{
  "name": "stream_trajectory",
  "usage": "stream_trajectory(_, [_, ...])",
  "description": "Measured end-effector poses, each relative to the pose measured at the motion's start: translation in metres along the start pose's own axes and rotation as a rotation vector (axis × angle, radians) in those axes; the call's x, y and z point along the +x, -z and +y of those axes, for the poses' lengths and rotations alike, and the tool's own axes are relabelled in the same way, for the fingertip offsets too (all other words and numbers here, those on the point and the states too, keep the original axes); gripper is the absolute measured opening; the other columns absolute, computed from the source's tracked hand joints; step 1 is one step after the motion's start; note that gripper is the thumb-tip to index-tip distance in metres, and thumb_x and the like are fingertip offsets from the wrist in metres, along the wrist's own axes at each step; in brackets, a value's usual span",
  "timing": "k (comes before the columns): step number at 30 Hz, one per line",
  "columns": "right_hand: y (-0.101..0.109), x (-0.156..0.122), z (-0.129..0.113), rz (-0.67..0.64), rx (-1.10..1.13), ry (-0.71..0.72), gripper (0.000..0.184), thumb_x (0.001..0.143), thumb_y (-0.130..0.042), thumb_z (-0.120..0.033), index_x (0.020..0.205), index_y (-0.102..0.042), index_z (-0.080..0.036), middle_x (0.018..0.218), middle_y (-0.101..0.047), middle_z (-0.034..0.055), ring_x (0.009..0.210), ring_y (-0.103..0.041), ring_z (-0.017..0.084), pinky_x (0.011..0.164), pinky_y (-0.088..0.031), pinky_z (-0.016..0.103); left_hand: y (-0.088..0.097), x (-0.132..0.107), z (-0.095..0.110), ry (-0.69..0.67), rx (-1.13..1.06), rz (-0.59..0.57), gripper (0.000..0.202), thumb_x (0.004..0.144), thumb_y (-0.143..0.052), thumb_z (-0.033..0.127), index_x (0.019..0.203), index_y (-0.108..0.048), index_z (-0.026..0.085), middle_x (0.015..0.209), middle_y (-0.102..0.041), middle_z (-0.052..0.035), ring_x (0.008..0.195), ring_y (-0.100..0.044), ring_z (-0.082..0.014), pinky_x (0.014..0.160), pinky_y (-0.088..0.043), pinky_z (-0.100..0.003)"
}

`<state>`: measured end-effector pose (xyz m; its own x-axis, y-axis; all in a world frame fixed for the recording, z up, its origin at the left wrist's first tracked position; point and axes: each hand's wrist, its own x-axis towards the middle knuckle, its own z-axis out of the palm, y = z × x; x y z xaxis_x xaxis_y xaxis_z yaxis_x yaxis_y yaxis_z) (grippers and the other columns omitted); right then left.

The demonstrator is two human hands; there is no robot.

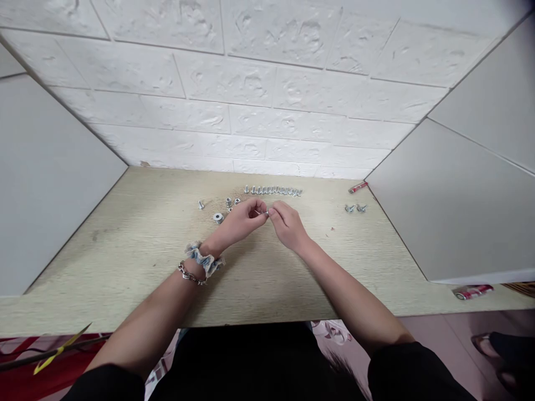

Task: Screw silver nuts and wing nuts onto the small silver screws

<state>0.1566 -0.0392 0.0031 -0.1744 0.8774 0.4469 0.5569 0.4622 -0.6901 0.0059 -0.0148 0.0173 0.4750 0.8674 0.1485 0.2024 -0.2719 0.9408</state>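
My left hand [244,218] and my right hand [287,223] meet over the middle of a pale wooden table [137,250]. Both are pinched together on a small metal screw or nut [266,211] held between their fingertips. A scrunchie and a chain bracelet [196,267] sit on my left wrist. Just behind my hands a row of several small silver screws [273,191] lies in a line. Loose nuts and a round washer [218,218] lie left of my left hand, with a single screw [201,205] further left.
Two more screws [355,209] lie toward the right edge, beside a small red object [358,187] at the back corner. White brick wall behind, grey panels [455,217] on both sides. Another red item [472,292] lies below the right panel.
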Motion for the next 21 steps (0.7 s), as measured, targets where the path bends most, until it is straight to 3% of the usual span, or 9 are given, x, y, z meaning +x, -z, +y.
stream_trajectory(5, [0.0016,0.0011,0.0005,0.022,0.011,0.079,0.008,0.079,-0.041,-0.018,0.075,-0.047,-0.020,0.075,-0.049,0.0017,0.073,-0.046,0.015,0.064,-0.039,0.028,0.0013,-0.0011,0.0053,0.037,-0.054,0.011,0.009,0.072,-0.055,0.023,0.075,-0.050,0.016,0.068,-0.050,0.0020,0.061,-0.046,-0.0094,0.057,-0.037,-0.023])
stream_trajectory(8, [0.0000,0.0006,-0.0005,0.096,0.040,0.140,0.020,0.072,-0.041,-0.009,0.085,-0.051,-0.021,0.084,-0.052,0.0032,0.077,-0.048,0.015,0.067,-0.042,0.028,0.0028,-0.0014,0.0068,0.049,-0.071,0.053,0.011,0.072,-0.057,0.024,0.075,-0.050,0.016,0.068,-0.051,0.0016,0.062,-0.049,-0.0101,0.059,-0.039,-0.024])
stream_trajectory(11, [-0.0012,-0.0009,-0.0024,0.189,0.084,0.111,0.029,0.069,-0.040,-0.007,0.091,-0.051,-0.021,0.090,-0.054,0.0033,0.075,-0.050,0.014,0.069,-0.043,0.028,0.0025,-0.0011,0.0048,0.045,-0.070,0.064,0.011,0.072,-0.057,0.025,0.075,-0.051,0.016,0.068,-0.053,0.0013,0.062,-0.049,-0.0102,0.058,-0.039,-0.024])
stream_trajectory(13, [-0.0005,-0.0014,-0.0037,0.220,0.116,0.029,0.024,0.071,-0.042,-0.010,0.091,-0.049,-0.022,0.091,-0.054,0.0027,0.073,-0.050,0.013,0.068,-0.043,0.028,0.0014,-0.0009,0.0030,0.037,-0.073,0.061,0.011,0.072,-0.057,0.025,0.076,-0.051,0.016,0.069,-0.053,0.0012,0.061,-0.049,-0.0097,0.057,-0.038,-0.023])
stream_trajectory(15, [0.0008,-0.0013,-0.0045,0.189,0.126,-0.063,0.006,0.078,-0.044,-0.019,0.081,-0.049,-0.021,0.080,-0.053,0.0006,0.068,-0.049,0.012,0.063,-0.041,0.026,0.0003,-0.0010,0.0024,0.039,-0.068,0.057,0.012,0.072,-0.058,0.025,0.076,-0.051,0.016,0.068,-0.053,0.0016,0.059,-0.048,-0.0091,0.055,-0.036,-0.023])
stream_trajectory(18, [0.0010,-0.0008,-0.0043,0.089,0.117,-0.160,0.031,0.086,-0.040,-0.039,0.062,-0.043,-0.020,0.057,-0.043,-0.0026,0.056,-0.042,0.011,0.055,-0.033,0.025,-0.0007,-0.0015,0.0032,0.047,-0.053,0.055,0.013,0.072,-0.059,0.025,0.076,-0.052,0.016,0.064,-0.052,0.0024,0.055,-0.046,-0.0084,0.052,-0.034,-0.022])
stream_trajectory(21, [-0.0020,-0.0013,-0.0029,0.057,0.142,-0.202,0.043,0.087,-0.036,-0.051,0.058,-0.042,-0.019,0.053,-0.041,-0.0029,0.054,-0.041,0.011,0.052,-0.030,0.025,-0.0015,-0.0017,0.0038,0.035,-0.040,0.063,0.014,0.072,-0.061,0.027,0.076,-0.054,0.016,0.064,-0.053,0.0021,0.055,-0.046,-0.0086,0.052,-0.034,-0.022])
